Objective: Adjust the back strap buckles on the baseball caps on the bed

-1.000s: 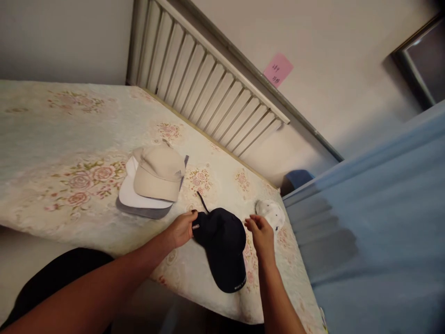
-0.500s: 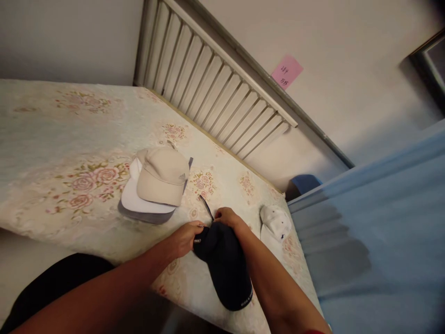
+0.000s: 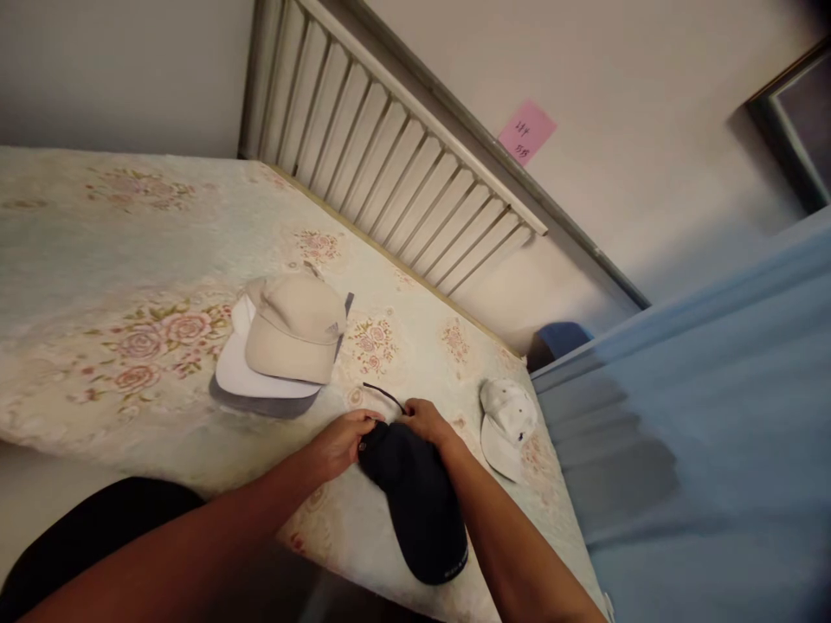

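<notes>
A: Where the two hands meet, what's under them?

B: Dark navy cap (image 3: 419,497), lying on the bed (image 3: 97,234) near its front edge, brim pointing toward the person. L hand (image 3: 341,443) is on the cap's back-left rim, fingers curled narrow and pinching the fabric by a small metal buckle. R hand (image 3: 425,421) sits on the back-top of the crown, fingers bent down and closed on the cloth next to the thin black strap (image 3: 383,394), which trails off up-left across the mattress.

A: Hands touching each other?

B: Nearly, fingertips just beside one another at the cap's rear. Can't tell if they actually meet.

A: Other stuff nearby?

B: Stack of caps (image 3: 279,346) to the left & farther back: beige one on top, white under it, grey at the bottom, apart from the navy cap. A white cap w/ small dark dots (image 3: 507,415) lies just right of the R forearm, near the bed's corner. Bed cover is pale w/ pink rose print. Behind: slatted headboard (image 3: 389,164) and a pink sticky note (image 3: 527,131) on the wall. Blue fabric (image 3: 714,415) fills the right side.
</notes>
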Available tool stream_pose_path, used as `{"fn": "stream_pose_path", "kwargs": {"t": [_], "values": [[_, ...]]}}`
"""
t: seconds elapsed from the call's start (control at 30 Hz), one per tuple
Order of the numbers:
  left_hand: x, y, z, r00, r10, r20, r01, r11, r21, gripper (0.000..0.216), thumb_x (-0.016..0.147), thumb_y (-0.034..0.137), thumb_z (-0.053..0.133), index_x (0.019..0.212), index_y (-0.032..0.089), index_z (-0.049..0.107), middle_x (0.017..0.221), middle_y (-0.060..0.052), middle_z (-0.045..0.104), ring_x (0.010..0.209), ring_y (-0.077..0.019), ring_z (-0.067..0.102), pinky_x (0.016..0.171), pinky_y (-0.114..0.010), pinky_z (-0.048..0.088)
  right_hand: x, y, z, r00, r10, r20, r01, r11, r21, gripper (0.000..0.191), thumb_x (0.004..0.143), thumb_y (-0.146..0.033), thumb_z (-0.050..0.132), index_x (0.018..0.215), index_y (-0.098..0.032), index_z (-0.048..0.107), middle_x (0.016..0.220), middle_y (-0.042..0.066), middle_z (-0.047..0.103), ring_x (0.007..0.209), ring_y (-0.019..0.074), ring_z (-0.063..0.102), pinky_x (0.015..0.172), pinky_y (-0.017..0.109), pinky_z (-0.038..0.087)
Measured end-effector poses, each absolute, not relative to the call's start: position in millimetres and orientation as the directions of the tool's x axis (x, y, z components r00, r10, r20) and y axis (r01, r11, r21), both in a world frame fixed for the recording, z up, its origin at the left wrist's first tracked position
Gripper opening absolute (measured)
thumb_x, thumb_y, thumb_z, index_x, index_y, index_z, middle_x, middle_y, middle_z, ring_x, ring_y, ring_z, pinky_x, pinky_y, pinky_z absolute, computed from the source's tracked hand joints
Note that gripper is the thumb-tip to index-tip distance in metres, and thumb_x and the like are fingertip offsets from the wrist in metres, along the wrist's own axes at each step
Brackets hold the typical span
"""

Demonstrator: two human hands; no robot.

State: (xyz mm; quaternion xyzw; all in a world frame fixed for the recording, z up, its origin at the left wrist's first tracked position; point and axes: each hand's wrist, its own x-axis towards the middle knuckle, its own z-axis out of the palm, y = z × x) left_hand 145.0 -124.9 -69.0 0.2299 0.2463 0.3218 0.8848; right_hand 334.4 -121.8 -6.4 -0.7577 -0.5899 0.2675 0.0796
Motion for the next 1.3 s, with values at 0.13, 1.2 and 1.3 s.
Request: {"fn": "stream_pose_path", "kwargs": {"t": [0.13,1.2,1.3], "values": [[142.9,-123.7,-65.5,0.718,0.665,-0.206,-0.493,0.694,0.525,0.029,0.07,0.018,0.071,0.097,0.016,0.061,0.07,0.0,0.063,0.061,-0.0137,0.058,0.059,-0.025,0.039,334.6,-130.3,17.6,0.205,0.966,-0.157,0.798,-0.258,-0.545,0.009,0.063,-0.022,0.052,0.061,-0.019,0.044,0.057,-0.008,0.039,0.057,0.0089,0.036,0.053,0.022,0.028],[134.5,-115.6,-48.7,0.721,0.685,-0.099,-0.587,0.681,0.438,0.021,0.072,0.021,0.074,0.088,0.014,0.064,0.078,-0.004,0.068,0.067,-0.0143,0.064,0.067,-0.025,0.047,269.5,-134.4,54.5,0.015,0.917,-0.399,0.428,-0.367,-0.826,0.029,0.056,-0.038,0.075,0.07,-0.018,0.059,0.058,-0.007,0.053,0.05,0.0068,0.043,0.049,0.02,0.03],[135.0,-115.6,-49.7,0.695,0.711,-0.11,-0.597,0.655,0.463,0.023,0.073,0.02,0.073,0.094,0.015,0.066,0.081,-0.005,0.069,0.071,-0.0163,0.065,0.069,-0.026,0.048,269.6,-132.0,50.8,-0.002,0.914,-0.406,0.399,-0.372,-0.838,0.03,0.055,-0.037,0.076,0.072,-0.018,0.061,0.062,-0.006,0.058,0.052,0.0075,0.048,0.052,0.02,0.035]]}}
